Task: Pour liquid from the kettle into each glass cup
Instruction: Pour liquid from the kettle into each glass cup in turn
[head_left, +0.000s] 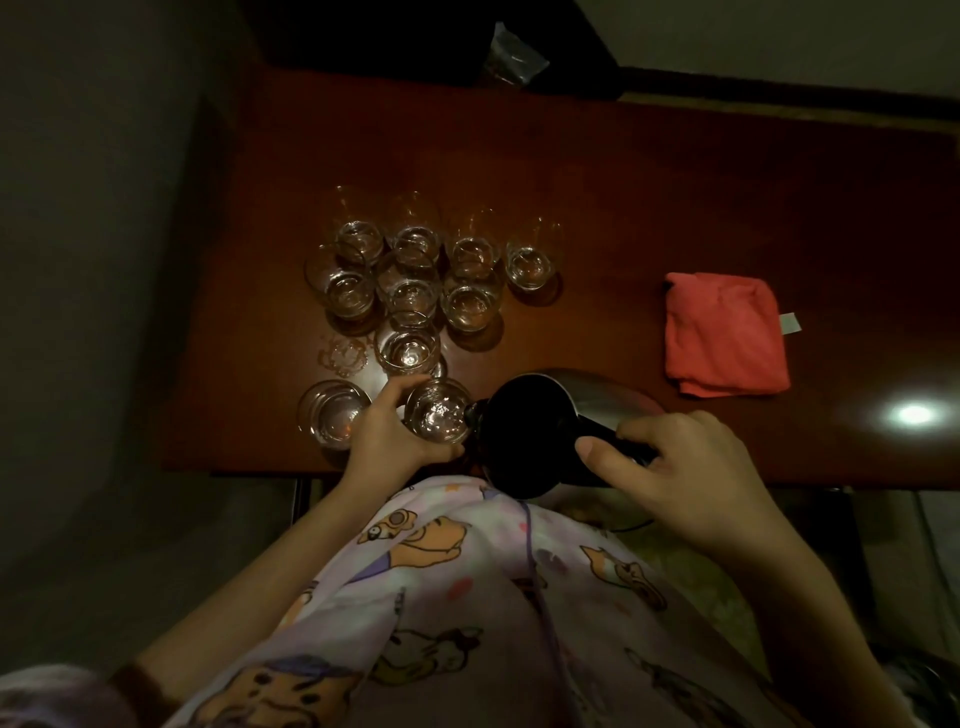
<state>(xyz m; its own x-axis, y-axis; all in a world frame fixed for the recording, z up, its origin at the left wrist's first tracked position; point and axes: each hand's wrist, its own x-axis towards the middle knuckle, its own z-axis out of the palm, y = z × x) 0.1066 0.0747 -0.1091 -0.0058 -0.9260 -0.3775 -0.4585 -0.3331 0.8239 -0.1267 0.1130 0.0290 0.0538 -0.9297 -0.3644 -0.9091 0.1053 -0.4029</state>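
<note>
Here, no readable writing. Ten glass cups (415, 291) counted on table (675, 208). Left hand (387, 431) curled round nearest glass (439, 410) at front edge; right hand (685, 467) gripping tilted kettle (530, 431), spout touching rim. One pink cloth (724, 332).

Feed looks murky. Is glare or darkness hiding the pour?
Head view: dim overall, corners dark, edges bowed by the wide lens; a bright lamp reflection sits on the table, clear of the kettle spout and held glass; liquid level hard to read.
</note>
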